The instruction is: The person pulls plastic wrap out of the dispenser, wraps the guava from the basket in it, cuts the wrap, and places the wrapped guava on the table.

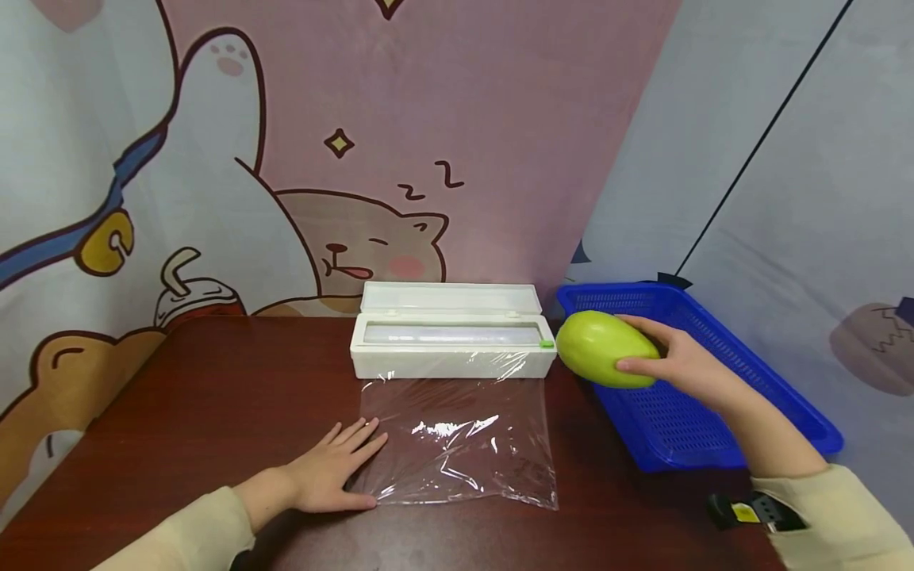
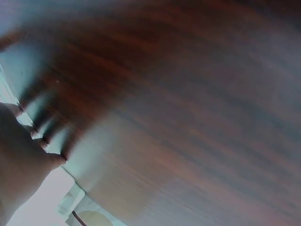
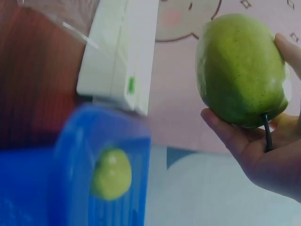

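My right hand (image 1: 681, 361) grips a green pear (image 1: 603, 349) above the near-left part of a blue basket. The right wrist view shows the pear's dark stem (image 3: 267, 132) pointing toward the palm. My left hand (image 1: 332, 468) lies spread on the table, fingertips and thumb at the left edge of a sheet of clear cling film (image 1: 464, 444). The film stretches toward me from a white cling film dispenser (image 1: 453, 363), whose lid (image 1: 450, 298) stands raised. In the left wrist view, the left hand (image 2: 23, 160) shows only partly.
The blue basket (image 1: 757, 373) stands on the right of the dark wooden table (image 1: 214, 396). Another yellow-green fruit (image 3: 112, 174) sits in it, hidden in the head view. A green slider (image 1: 547, 344) is at the dispenser's right end. A cartoon-printed cloth (image 1: 514, 159) hangs behind.
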The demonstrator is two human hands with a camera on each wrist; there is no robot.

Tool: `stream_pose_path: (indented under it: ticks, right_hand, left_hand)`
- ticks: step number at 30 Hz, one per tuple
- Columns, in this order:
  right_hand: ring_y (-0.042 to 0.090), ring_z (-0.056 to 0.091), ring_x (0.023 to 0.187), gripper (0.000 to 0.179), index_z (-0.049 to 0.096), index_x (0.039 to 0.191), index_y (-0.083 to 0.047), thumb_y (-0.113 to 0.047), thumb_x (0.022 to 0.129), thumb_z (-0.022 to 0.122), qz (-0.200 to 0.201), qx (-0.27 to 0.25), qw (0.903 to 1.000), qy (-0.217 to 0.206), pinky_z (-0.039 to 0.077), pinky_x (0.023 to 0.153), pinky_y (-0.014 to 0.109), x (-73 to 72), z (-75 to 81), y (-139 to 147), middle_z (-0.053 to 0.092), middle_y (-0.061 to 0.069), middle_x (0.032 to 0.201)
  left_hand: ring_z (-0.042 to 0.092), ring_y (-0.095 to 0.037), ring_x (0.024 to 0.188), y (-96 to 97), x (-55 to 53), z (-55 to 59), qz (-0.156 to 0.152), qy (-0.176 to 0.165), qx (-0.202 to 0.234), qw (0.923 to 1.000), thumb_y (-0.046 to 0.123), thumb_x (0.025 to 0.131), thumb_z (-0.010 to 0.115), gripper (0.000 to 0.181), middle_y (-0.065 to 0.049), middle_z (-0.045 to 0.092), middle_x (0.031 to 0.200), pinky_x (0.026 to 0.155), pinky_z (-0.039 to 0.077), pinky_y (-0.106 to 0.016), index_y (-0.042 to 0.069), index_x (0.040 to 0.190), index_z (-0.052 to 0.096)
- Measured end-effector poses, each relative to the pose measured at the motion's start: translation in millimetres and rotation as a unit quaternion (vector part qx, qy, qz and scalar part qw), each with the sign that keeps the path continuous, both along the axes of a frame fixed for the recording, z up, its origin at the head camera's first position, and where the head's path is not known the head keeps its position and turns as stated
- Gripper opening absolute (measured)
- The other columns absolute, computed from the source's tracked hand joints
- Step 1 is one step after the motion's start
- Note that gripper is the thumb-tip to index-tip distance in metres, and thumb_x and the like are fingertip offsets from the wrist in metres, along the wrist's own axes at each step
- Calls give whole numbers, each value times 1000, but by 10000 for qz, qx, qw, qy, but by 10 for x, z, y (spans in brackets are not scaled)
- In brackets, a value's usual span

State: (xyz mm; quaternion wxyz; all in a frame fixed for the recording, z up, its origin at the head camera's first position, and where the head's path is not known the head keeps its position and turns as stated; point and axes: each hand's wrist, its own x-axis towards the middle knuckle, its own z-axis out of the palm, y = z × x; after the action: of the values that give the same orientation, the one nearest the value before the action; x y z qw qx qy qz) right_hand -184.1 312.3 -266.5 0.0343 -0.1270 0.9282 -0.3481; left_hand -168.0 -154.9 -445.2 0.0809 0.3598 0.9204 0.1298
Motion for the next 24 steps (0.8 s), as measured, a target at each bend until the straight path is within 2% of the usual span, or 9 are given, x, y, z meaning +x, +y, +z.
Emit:
stream_pose_path:
  ticks: [5,10,17,24]
  right_hand:
    - [15,50,103,66,34,144,-9,-24,87,65,285,-319,9991,-10,50,77,30,-5,-80,-222,47,18,133]
    - [27,48,107,69,36,142,-7,-21,83,70,565,-621,9964,73,47,82,32,-28,-241,-457,47,20,132]
    - [25,52,104,74,41,139,-4,-26,77,76,928,-643,9935,115,46,85,38,-86,-586,-751,53,19,129]
    - [23,54,103,76,44,137,-4,-30,74,78,1196,-630,9908,59,47,87,35,-101,-865,-970,56,18,127]
  left_hand:
    - [23,-41,139,3,5,29,-28,-15,1,10000,63,83,53,87,-20,24,152,108,20,-64,6,145,32]
    - [23,-41,139,7,-1,52,-49,-19,-51,10000,63,83,53,88,-21,24,152,107,21,-64,5,145,32]
    - [22,-40,140,17,-2,55,-9,-64,-124,9999,63,83,53,88,-20,22,153,108,20,-63,6,146,30]
    - [21,-40,140,13,-7,54,-4,-108,-125,9999,63,83,53,88,-20,22,153,108,19,-64,7,146,30]
